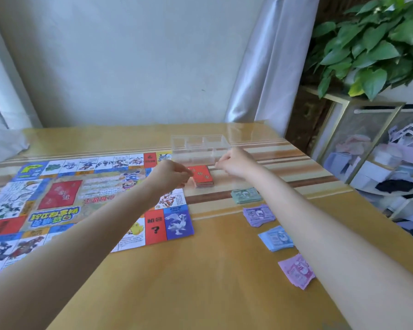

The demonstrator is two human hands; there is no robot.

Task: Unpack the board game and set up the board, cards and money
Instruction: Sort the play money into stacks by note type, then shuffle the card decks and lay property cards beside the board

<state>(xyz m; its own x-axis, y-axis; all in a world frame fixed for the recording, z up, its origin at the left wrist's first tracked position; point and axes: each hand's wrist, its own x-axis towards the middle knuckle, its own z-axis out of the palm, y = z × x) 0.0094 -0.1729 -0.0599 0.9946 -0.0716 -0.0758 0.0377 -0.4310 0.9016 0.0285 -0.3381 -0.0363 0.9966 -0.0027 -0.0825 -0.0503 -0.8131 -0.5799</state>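
— Hands first: what do you see from the head camera?

— My left hand (171,173) has its fingers curled, thumb and fingertips pinched together beside the red stack of cards (200,176); whether they grip a card I cannot tell. My right hand (234,163) pinches the near edge of the clear plastic compartment tray (200,145).

— And the game itself?

— Its colourful paper game board (81,198) lies flat on the yellow wooden counter (200,270), on the left side. That red stack sits just off the board's far right corner, below the tray. Four piles of paper money run down the right: green notes (246,195), purple notes (259,214), blue notes (275,238) and pink notes (296,270), each apart from the next.

— Beyond the counter?

— Leafy green plant (377,44), upper right.
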